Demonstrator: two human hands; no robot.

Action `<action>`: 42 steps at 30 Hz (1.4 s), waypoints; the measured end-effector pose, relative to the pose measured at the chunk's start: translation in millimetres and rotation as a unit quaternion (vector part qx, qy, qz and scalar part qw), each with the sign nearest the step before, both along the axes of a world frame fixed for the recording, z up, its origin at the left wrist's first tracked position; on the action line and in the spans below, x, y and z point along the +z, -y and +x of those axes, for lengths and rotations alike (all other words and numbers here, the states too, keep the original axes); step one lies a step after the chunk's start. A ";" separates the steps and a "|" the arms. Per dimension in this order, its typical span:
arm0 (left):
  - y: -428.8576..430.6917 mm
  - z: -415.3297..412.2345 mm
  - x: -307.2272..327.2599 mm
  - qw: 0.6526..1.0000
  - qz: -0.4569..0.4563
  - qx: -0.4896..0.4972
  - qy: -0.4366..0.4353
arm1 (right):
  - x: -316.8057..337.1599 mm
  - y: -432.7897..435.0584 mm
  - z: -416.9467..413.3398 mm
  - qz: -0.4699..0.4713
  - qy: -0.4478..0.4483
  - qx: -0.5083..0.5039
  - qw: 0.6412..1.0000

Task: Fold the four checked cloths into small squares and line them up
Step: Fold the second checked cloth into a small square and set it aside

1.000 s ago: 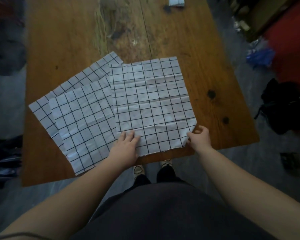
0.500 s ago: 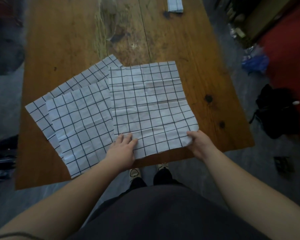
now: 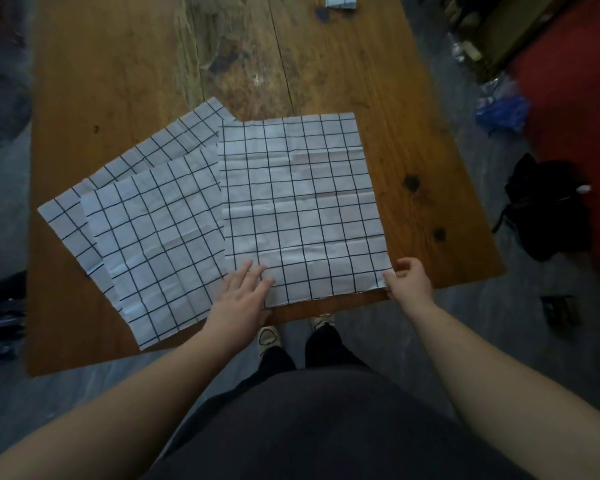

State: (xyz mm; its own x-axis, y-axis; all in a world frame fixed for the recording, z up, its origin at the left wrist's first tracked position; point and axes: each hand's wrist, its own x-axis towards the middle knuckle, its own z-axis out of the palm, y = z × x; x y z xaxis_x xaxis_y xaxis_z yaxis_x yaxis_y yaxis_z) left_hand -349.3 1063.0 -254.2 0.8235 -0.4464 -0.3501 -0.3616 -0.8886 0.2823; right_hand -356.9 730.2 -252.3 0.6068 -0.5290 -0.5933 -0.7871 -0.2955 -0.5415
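Note:
Three white cloths with a black grid lie unfolded and overlapping on the wooden table. The top cloth is at the right, squared to the near edge. A second cloth lies under its left side, and a third cloth shows behind that. My left hand rests flat, fingers straight, on the top cloth's near-left corner. My right hand pinches its near-right corner at the table's edge. A small folded checked cloth lies at the far end of the table, cut off by the frame.
The table has dark knots to the right of the cloths and a worn, scratched patch in the middle. On the floor to the right are a black bag, a blue plastic bag and a red mat.
The top cloth's near-right corner, curled up in my right hand before, now lies flatter on the table. My left hand has stayed on the near-left corner with fingers stretched out further.

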 end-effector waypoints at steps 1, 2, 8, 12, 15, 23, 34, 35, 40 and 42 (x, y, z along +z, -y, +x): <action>-2.2 -3.1 -2.9 1.000 -0.009 -0.002 0.003 | -0.6 -0.4 -1.3 -0.001 0.008 -0.003 1.000; -3.9 -5.5 -4.8 1.000 -0.019 0.002 0.002 | -0.7 -0.6 -3.8 -0.002 0.016 -0.002 1.000; -8.0 -15.9 -10.0 0.995 -0.062 -0.011 0.080 | 9.2 -3.9 -23.4 0.005 0.028 0.118 0.993; -7.2 -23.4 -13.9 0.992 -0.071 0.001 0.109 | 6.8 4.8 -39.0 -0.021 0.036 0.137 0.990; -2.9 -33.5 -7.3 0.989 -0.085 0.042 0.111 | 10.0 16.1 -44.5 -0.038 0.062 0.163 0.984; 19.8 -69.4 36.0 0.968 -0.160 0.172 0.085 | 35.3 51.0 -57.8 0.005 0.190 0.179 0.965; 44.6 -71.6 80.3 0.962 -0.170 0.211 0.023 | 69.7 69.3 -44.3 0.032 0.277 0.195 0.940; 40.8 -66.1 83.2 0.957 -0.180 0.227 0.003 | 72.6 68.1 -39.4 0.039 0.279 0.191 0.940; 13.3 -20.5 98.6 0.918 -0.247 0.308 -0.031 | 85.5 53.2 4.9 0.068 0.253 0.200 0.944; 4.6 3.3 101.5 0.896 -0.277 0.344 -0.028 | 89.1 42.7 30.6 0.061 0.254 0.206 0.943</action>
